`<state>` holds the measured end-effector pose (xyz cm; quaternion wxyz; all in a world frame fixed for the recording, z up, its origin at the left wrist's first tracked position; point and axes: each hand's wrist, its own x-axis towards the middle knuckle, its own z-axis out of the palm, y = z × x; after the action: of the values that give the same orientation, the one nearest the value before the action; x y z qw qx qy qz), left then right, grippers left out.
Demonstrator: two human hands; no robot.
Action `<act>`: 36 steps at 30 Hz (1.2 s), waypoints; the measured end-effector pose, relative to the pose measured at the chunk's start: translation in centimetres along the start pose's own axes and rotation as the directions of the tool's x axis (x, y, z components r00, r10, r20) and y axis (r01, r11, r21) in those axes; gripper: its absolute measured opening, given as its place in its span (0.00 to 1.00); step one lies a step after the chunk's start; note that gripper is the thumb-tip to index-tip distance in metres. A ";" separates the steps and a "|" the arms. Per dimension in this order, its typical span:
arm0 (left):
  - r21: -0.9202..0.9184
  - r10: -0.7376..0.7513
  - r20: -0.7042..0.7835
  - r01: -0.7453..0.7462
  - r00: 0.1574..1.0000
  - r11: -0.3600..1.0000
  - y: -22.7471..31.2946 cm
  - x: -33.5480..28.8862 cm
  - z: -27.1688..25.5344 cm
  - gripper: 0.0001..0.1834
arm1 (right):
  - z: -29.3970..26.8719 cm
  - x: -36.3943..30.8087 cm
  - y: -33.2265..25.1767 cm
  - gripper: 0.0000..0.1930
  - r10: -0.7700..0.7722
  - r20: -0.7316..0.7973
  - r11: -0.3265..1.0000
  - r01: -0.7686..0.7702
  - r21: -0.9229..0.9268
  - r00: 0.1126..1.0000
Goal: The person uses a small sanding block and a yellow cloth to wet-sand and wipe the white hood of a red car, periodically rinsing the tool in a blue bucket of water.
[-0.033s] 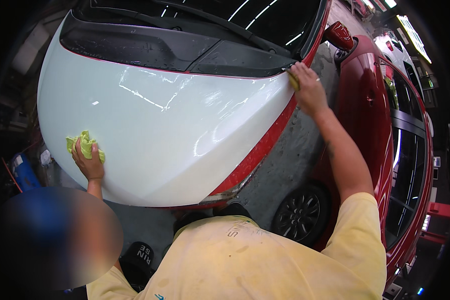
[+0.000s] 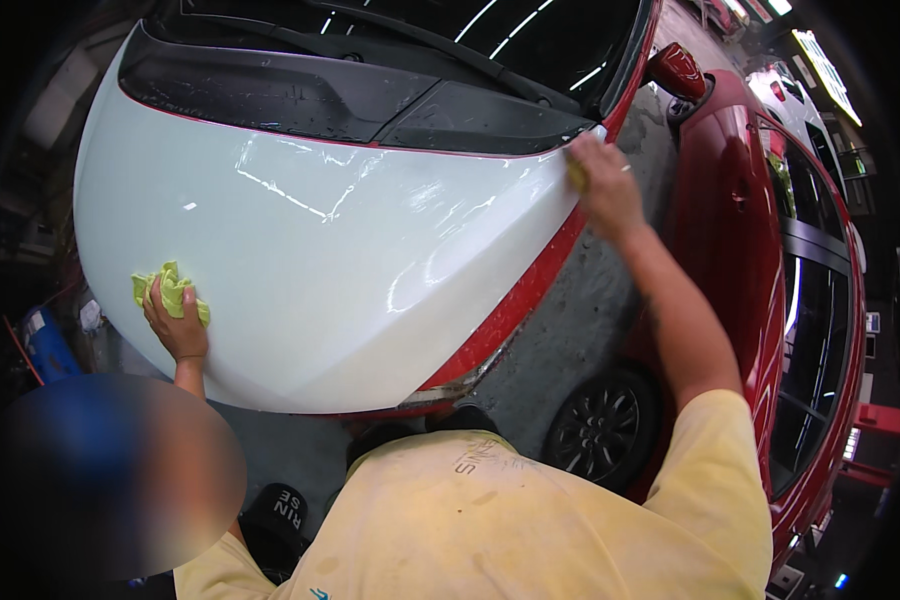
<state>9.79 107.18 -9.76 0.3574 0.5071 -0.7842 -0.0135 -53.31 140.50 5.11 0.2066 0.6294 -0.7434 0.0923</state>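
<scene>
In front of me spreads a white car hood [image 2: 300, 290] with a red strip [image 2: 515, 310] along its right edge. A crumpled yellow-green cloth [image 2: 170, 287] lies on the hood at the left, and my left hand [image 2: 177, 330] is closed over it. At the hood's far right corner, beside the black windshield cowl [image 2: 485, 120], my right hand [image 2: 607, 192] grips a small yellow pad [image 2: 577, 177]. My fingers cover most of that pad, so its exact kind is unclear. Wet-looking streaks and light reflections show on the hood.
A red car [image 2: 725, 210] stands close on the right, its dark wheel [image 2: 602, 425] near my right side. Wiper arms [image 2: 500, 75] lie above the cowl. A black cap [image 2: 275, 515] shows at lower left, and something blue [image 2: 50, 345] stands beyond the hood's left side.
My right hand has shifted slightly left and toward me along the hood's corner, still holding the yellow pad. My left hand and the cloth have not moved.
</scene>
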 end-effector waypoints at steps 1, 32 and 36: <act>-0.008 -0.002 0.007 0.002 1.000 1.000 0.2 0.1 -0.2 0.32 | 0.0 -0.6 -4.0 0.18 0.037 0.011 0.989 -0.038 0.144 0.999; 0.075 -0.072 0.001 0.072 0.997 0.995 1.7 0.1 -0.9 0.35 | 5.1 6.0 -29.7 0.30 -0.043 0.083 0.930 0.010 0.367 0.996; 0.059 -0.103 0.007 0.103 0.995 0.993 0.6 -0.1 -0.2 0.37 | 4.5 1.0 -41.2 0.30 -0.299 0.170 0.853 0.183 0.489 0.939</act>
<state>9.47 107.63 -9.43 0.3375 0.5570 -0.7588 -0.0116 -14.12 129.98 -3.53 -0.0317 0.7555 -0.6333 0.1647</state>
